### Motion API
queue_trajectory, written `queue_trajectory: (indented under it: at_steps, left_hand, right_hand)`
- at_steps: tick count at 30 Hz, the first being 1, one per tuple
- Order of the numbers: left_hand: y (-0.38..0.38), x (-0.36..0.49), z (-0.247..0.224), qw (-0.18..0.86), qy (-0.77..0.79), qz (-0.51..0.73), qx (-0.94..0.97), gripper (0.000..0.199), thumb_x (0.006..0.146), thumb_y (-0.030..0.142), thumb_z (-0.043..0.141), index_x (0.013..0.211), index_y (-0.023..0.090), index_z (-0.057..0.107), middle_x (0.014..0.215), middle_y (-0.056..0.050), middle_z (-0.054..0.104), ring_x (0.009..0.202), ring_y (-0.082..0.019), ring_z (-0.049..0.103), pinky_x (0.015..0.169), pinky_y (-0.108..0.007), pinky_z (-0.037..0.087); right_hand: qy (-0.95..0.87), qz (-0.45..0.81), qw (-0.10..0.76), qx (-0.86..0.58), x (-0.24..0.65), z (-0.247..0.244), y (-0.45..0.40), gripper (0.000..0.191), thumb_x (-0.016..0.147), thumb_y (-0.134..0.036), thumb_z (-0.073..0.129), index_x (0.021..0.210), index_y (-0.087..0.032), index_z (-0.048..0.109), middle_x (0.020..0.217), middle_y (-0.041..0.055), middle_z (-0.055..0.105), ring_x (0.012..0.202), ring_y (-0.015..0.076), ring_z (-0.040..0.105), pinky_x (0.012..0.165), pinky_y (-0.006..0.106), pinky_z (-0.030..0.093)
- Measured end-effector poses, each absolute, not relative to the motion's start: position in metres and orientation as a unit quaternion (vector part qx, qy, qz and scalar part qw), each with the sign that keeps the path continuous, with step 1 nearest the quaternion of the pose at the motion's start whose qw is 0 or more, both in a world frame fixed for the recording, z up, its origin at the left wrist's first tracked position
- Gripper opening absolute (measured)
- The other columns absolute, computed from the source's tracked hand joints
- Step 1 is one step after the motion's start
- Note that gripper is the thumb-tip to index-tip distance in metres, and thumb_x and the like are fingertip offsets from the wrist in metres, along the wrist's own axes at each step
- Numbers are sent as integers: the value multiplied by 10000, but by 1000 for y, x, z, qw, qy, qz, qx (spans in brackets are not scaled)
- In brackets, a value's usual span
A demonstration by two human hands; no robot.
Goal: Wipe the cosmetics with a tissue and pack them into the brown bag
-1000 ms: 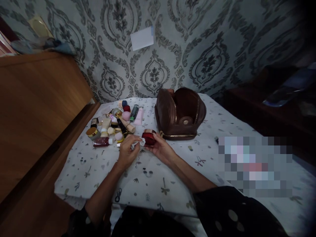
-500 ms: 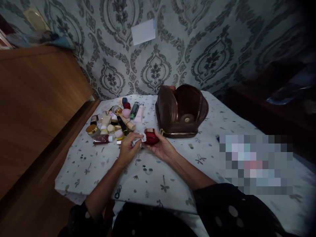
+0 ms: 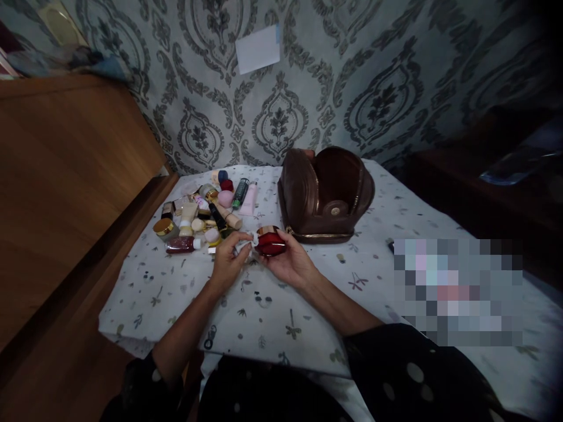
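Observation:
A red cosmetic jar with a gold-toned lid [image 3: 270,241] rests in my right hand [image 3: 292,261], whose fingers and thumb wrap round it. My left hand [image 3: 231,258] pinches a crumpled white wipe or tissue [image 3: 251,241] against the jar's left side. Just beyond my left hand lie a dark red tube with a white cap [image 3: 181,245], a jar with a gold lid [image 3: 165,228] and a black tube [image 3: 217,217]. A brown toiletry bag [image 3: 303,202] stands behind my right hand, its zipped top gaping.
Several more cosmetics, among them a pink tube [image 3: 250,198] and a green-capped bottle [image 3: 240,193], cluster at the table's back left. A patterned white cloth [image 3: 264,328] covers the table. A wooden cabinet [image 3: 74,176] stands at left; a pixelated area covers something on the right.
The red jar has turned a little in my right hand, showing more of its side. My left hand keeps the white wipe against it. The view has shifted slightly.

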State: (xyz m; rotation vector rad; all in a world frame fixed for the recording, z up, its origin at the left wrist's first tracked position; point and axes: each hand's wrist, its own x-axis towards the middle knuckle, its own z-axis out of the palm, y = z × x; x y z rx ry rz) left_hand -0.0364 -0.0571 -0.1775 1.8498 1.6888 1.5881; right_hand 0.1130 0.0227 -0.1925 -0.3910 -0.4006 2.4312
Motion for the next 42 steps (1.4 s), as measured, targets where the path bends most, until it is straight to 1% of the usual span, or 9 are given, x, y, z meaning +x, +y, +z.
queue_trajectory:
  at_steps: [7, 13, 18, 20, 23, 28, 33, 36, 42]
  left_hand:
    - [-58, -30, -179, 112, 542, 514, 655, 96, 877, 184, 589, 934, 203, 664, 920, -37, 704, 901, -179, 653, 833, -294, 490]
    - [-58, -33, -179, 128, 547, 517, 646, 90, 873, 209, 600, 932, 208, 668, 918, -33, 707, 899, -182, 652, 830, -296, 488]
    - [-56, -39, -181, 136, 570, 551, 594, 89, 836, 241, 630, 908, 205, 667, 903, -23, 709, 877, -184, 650, 820, -292, 485]
    - [-55, -41, -182, 146, 578, 566, 569, 105, 822, 255, 647, 912, 206, 668, 890, -16, 706, 861, -183, 644, 806, -286, 481]
    - [-53, -43, -183, 162, 584, 585, 539, 135, 813, 270, 659, 932, 206, 671, 886, -12, 698, 853, -181, 632, 798, -282, 474]
    - [-49, -44, -183, 192, 578, 615, 500, 172, 792, 303, 678, 928, 197, 672, 910, -22, 692, 893, -187, 623, 849, -300, 466]
    - [-46, -44, -186, 246, 568, 633, 465, 203, 772, 330, 702, 914, 191, 661, 863, -9, 672, 824, -163, 605, 781, -272, 456]
    - [-45, -45, -188, 250, 566, 638, 459, 212, 744, 335, 727, 881, 187, 660, 838, -4, 671, 813, -160, 603, 796, -276, 453]
    - [-49, -44, -187, 250, 571, 629, 465, 228, 746, 376, 736, 870, 200, 661, 868, -17, 689, 833, -178, 623, 802, -299, 477]
  right_hand:
    - [-104, 913, 367, -141, 114, -185, 25, 188, 907, -354, 613, 982, -185, 644, 870, 12, 735, 718, 152, 662, 576, 278, 562]
    - [-92, 917, 351, -167, 114, -191, 31, 232, 912, -410, 622, 992, -192, 643, 899, 21, 754, 792, 161, 691, 676, 316, 604]
    - [-124, 921, 318, -186, 114, -197, 30, 189, 858, -346, 701, 976, -204, 658, 877, 17, 760, 748, 144, 688, 592, 232, 577]
    - [-133, 925, 308, -180, 114, -196, 27, 173, 849, -289, 712, 985, -192, 665, 901, 27, 765, 783, 142, 694, 613, 219, 579]
    - [-147, 930, 300, -154, 113, -193, 23, 199, 834, -261, 727, 1007, -183, 668, 928, 37, 767, 836, 150, 704, 684, 237, 599]
    - [-163, 936, 280, -136, 112, -193, 23, 235, 834, -284, 736, 1025, -171, 658, 949, 58, 768, 847, 164, 718, 707, 267, 617]
    - [-161, 932, 289, -145, 112, -193, 24, 241, 849, -264, 720, 1059, -165, 652, 1004, 65, 762, 914, 177, 717, 769, 301, 627]
    - [-163, 930, 295, -147, 112, -192, 23, 220, 860, -247, 708, 1059, -171, 652, 1042, 58, 754, 950, 172, 709, 805, 311, 625]
    - [-168, 923, 316, -140, 112, -191, 26, 230, 853, -229, 713, 1073, -210, 649, 1012, 32, 753, 927, 161, 709, 766, 295, 635]
